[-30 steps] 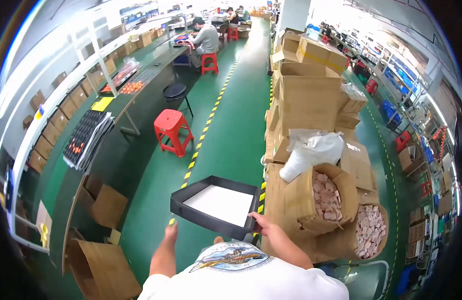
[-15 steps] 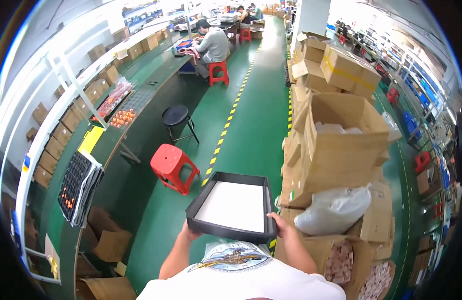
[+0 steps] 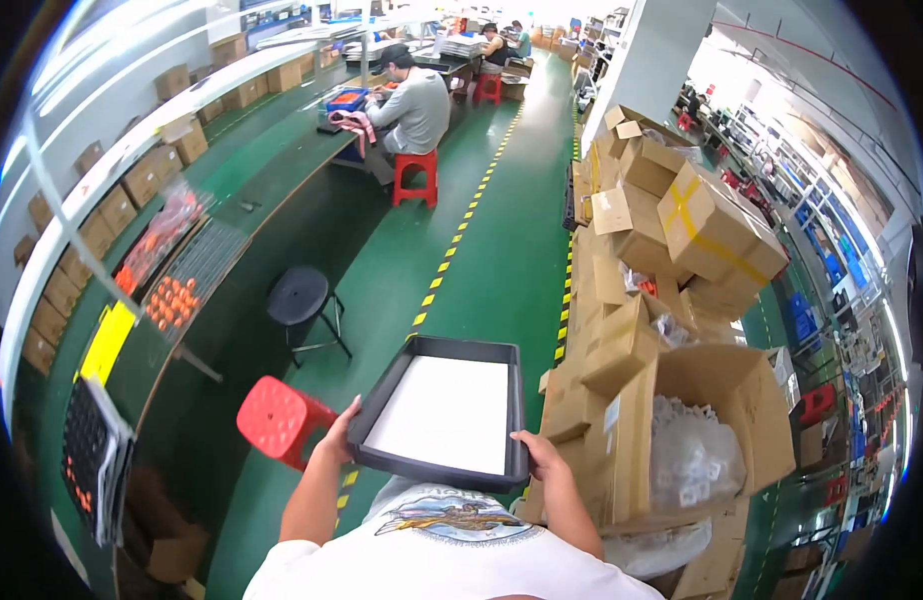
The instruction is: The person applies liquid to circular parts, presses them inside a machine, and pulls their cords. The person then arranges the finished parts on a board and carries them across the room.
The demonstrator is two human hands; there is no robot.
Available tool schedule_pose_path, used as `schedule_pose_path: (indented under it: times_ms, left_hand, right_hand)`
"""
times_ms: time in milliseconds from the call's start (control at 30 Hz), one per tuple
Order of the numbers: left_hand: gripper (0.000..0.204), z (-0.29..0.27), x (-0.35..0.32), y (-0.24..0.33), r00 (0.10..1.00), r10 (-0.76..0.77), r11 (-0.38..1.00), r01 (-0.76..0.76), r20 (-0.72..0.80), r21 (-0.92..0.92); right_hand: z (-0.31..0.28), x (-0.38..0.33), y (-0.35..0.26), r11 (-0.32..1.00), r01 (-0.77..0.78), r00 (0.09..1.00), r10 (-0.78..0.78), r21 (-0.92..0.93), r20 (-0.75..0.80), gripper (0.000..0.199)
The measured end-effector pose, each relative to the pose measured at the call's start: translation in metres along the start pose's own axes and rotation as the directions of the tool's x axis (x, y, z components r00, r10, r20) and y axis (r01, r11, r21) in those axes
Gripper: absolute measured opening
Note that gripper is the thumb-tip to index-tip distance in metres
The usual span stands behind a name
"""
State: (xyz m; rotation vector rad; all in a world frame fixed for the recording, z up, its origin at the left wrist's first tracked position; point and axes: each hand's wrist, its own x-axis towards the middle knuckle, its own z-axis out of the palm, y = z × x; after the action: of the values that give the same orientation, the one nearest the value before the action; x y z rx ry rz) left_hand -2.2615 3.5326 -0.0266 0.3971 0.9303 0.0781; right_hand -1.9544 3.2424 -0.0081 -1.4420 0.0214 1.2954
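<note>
A black rectangular tray with raised walls is held level in front of my body. A flat white sheet covers most of its bottom. My left hand grips the near left corner, its fingers partly hidden by the tray. On the right wall my right hand is closed, with the thumb over the rim and the other fingers out of sight underneath.
A red stool and a black stool stand left of the aisle, beside the long workbench. Open cardboard boxes are piled along the right. Farther ahead a person sits at the bench.
I have moved forward along the aisle, carrying the tray. The stools, bench and boxes now lie nearer, and a box with a clear plastic bag is beside me.
</note>
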Motion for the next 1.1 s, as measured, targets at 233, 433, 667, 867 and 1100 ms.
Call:
schedule_pose_path:
  times_ms: [233, 433, 667, 867, 1100]
  left_hand:
    - [0.026, 0.145, 0.125, 0.155, 0.987, -0.152, 0.685, 0.144, -0.053, 0.714]
    - [0.016, 0.237, 0.270, 0.211, 1.000, 0.010, 0.637, -0.023, 0.021, 0.771]
    - [0.017, 0.323, 0.323, 0.311, 0.985, 0.157, 0.798, -0.087, -0.067, 0.596]
    - [0.026, 0.377, 0.396, 0.401, 0.960, 0.278, 0.879, -0.244, -0.025, 0.410]
    - [0.029, 0.452, 0.546, 0.515, 0.905, 0.410, 0.835, -0.423, 0.114, 0.353]
  right_hand:
    - [-0.034, 0.051, -0.127, 0.980, 0.078, 0.966, -0.028, 0.184, -0.258, 0.042]
    - [-0.089, 0.168, -0.173, 0.809, 0.255, 0.953, -0.118, 0.530, -0.278, 0.035]
    - [-0.115, 0.334, -0.356, 0.800, 0.232, 0.970, -0.235, 0.553, -0.066, 0.040]
    - [-0.130, 0.481, -0.530, 0.891, 0.230, 0.969, -0.247, 0.392, -0.008, 0.051]
    - [-0.172, 0.615, -0.613, 0.713, 0.591, 0.801, -0.462, 0.378, -0.382, 0.057]
